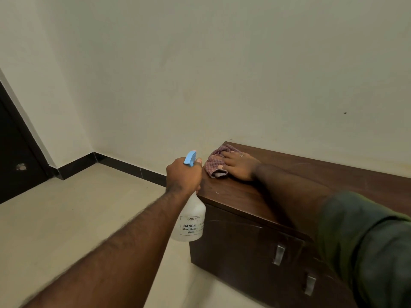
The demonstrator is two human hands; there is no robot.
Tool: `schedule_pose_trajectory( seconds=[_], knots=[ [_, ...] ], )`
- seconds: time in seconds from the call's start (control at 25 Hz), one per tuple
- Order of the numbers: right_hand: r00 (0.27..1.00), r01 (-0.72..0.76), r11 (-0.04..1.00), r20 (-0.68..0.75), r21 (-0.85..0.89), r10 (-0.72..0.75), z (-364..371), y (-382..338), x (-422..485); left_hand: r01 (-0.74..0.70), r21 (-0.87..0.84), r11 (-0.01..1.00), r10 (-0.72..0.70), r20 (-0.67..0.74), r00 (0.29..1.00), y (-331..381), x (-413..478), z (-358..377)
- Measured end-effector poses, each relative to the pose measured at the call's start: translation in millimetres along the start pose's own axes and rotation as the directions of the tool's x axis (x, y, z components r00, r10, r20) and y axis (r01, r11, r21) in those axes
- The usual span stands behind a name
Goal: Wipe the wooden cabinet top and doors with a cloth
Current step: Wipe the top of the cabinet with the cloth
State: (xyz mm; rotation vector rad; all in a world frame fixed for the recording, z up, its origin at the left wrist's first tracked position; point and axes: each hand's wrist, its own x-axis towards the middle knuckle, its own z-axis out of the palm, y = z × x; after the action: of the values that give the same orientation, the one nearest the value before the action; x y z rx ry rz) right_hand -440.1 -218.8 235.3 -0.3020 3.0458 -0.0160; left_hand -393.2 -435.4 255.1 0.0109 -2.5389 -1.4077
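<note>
A low dark wooden cabinet [333,174] stands against the wall on the right. Its doors [240,245] face me and carry metal handles. A pink checked cloth [215,162] lies crumpled on the top near the far left corner. My right hand [241,166] presses flat on the cloth, fingers spread, a ring on one finger. My left hand [183,175] grips the neck of a translucent spray bottle [192,221] with a blue trigger head, held in the air just off the cabinet's left end.
A pale wall [222,74] rises behind the cabinet. Beige floor tiles [77,218] spread to the left, edged by a black skirting board [133,167]. A dark door [15,156] stands at the far left.
</note>
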Motion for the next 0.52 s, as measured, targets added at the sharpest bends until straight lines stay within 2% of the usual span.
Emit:
schedule_pose_trajectory(
  seconds=[0.32, 0.52],
  knots=[
    [0.982, 0.187, 0.982, 0.034, 0.028, -0.188, 9.5, -32.4, -91.1, -0.069, -0.001, 0.998, 0.069, 0.023, 0.997, 16.5, -12.8, -16.4],
    [0.961, 0.271, 0.962, 0.045, 0.030, -0.272, 8.2, -15.8, -93.3, -0.068, -0.033, 0.997, 0.069, 0.044, 0.997, 29.8, -14.3, -8.1]
  ],
)
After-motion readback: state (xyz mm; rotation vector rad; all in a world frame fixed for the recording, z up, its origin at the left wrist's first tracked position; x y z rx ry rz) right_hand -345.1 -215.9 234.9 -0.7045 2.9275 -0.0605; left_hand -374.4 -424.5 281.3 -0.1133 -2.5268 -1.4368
